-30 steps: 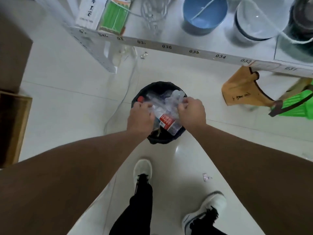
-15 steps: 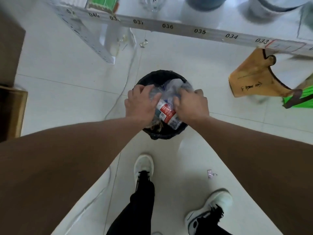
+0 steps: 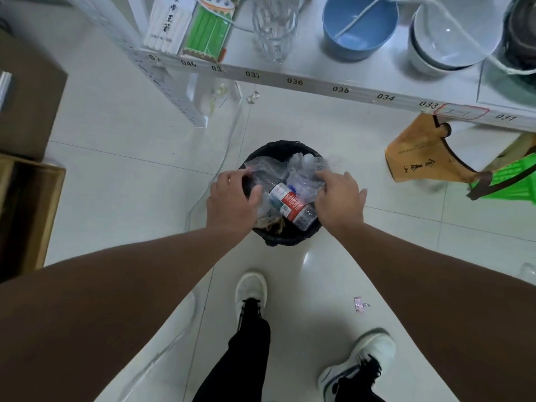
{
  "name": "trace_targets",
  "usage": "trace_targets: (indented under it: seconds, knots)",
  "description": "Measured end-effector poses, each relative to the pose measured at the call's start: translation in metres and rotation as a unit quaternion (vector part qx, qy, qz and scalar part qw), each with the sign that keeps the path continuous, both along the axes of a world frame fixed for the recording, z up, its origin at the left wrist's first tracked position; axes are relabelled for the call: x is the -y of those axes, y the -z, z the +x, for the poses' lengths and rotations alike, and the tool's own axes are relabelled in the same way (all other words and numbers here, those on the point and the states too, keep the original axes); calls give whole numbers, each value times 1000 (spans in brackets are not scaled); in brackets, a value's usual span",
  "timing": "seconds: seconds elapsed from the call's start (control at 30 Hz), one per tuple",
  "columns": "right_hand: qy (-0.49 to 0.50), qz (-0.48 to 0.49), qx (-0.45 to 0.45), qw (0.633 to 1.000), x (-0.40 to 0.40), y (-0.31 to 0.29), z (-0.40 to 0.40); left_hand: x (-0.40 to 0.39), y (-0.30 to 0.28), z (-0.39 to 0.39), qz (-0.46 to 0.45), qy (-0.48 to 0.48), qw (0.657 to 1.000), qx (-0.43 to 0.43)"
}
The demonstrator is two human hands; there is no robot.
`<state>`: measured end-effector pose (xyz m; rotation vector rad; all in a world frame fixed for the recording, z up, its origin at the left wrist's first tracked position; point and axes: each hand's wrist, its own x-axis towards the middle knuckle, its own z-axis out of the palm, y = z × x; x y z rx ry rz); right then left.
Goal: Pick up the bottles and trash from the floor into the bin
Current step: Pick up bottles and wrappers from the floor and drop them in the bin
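Observation:
A black bin (image 3: 279, 145) stands on the white tiled floor just ahead of my feet. It is stuffed to the rim with clear plastic bags (image 3: 304, 172) and a crushed bottle with a red label (image 3: 290, 203), which lies across the top. My left hand (image 3: 232, 201) rests palm down on the plastic at the bin's left rim. Over the right rim, my right hand (image 3: 339, 201) presses on the plastic with its fingers spread. Neither hand grips anything.
A small pink scrap (image 3: 359, 303) lies on the floor to the right of my shoes, and a clear wrapper (image 3: 252, 97) lies under the white numbered shelf (image 3: 339, 89). A brown paper bag (image 3: 417, 152) and green bag (image 3: 504, 181) stand right; a wooden box (image 3: 29, 213) stands left.
Both hands went from gripping the plastic over the bin to lying flat on it with fingers spread. The trash sits lower in the bin.

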<state>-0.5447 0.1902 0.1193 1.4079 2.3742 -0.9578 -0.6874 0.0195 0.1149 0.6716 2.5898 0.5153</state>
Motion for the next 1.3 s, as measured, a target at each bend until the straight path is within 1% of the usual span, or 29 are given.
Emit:
trace_targets:
  seconds: [0.13, 0.2, 0.3, 0.4, 0.53, 0.63, 0.8, 1.0, 1.13, 1.3]
  knots:
    - [20, 82, -21, 996, 14, 10, 2, 12, 5, -1, 17, 15, 1000, -6]
    - [23, 93, -35, 995, 21, 12, 6, 17, 7, 0, 14, 42, 999, -10]
    - [11, 72, -68, 995, 31, 6, 18, 22, 3, 6, 6, 66, 998, -9]
    - [8, 56, -96, 994, 35, -12, 36, 20, -11, 16, 10, 73, 997, -10]
    - [46, 40, -77, 995, 40, -44, 76, 8, -37, 37, 25, 102, 994, -10]
    - [97, 22, -57, 993, 44, -68, 117, -9, -58, 57, 16, 155, 988, -10]
    - [221, -12, -20, 975, 56, -112, 204, -40, -91, 105, 35, 256, 966, -5]
    - [374, -37, 23, 927, 79, -169, 315, -65, -136, 182, 42, 381, 924, 1]
    - [435, -45, 43, 898, 102, -202, 380, -70, -166, 238, 44, 447, 894, -8]
    - [486, -64, 41, 871, 136, -215, 449, -62, -179, 306, 24, 511, 859, -9]
